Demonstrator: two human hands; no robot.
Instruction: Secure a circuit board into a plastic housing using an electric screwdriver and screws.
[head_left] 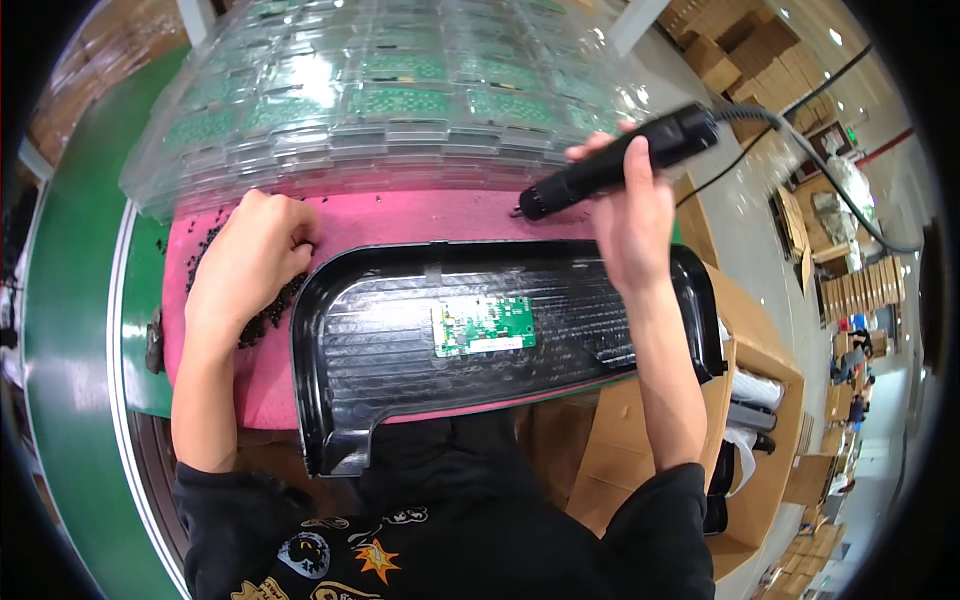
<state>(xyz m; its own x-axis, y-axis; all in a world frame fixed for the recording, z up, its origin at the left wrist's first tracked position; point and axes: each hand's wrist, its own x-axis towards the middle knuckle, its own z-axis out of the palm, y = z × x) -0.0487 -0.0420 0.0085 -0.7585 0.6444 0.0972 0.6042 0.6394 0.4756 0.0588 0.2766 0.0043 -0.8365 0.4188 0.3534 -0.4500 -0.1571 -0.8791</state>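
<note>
Right hand (636, 230) gripped black cylindrical screwdriver (598, 176), left hand (247, 250) curled among tiny black pieces (264, 326), hold unclear, ribbed black plastic shell (385, 355) between.

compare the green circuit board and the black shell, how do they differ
Colour: the circuit board is green with small parts on it, while the shell is glossy black with ribbed lines.
Size and shape: the board is a small, flat rectangle; the shell is far larger, with a raised, curved rim.
Support: the board lies inside the shell, whereas the shell lies on the pink mat.
Shared: neither is being held.
</note>
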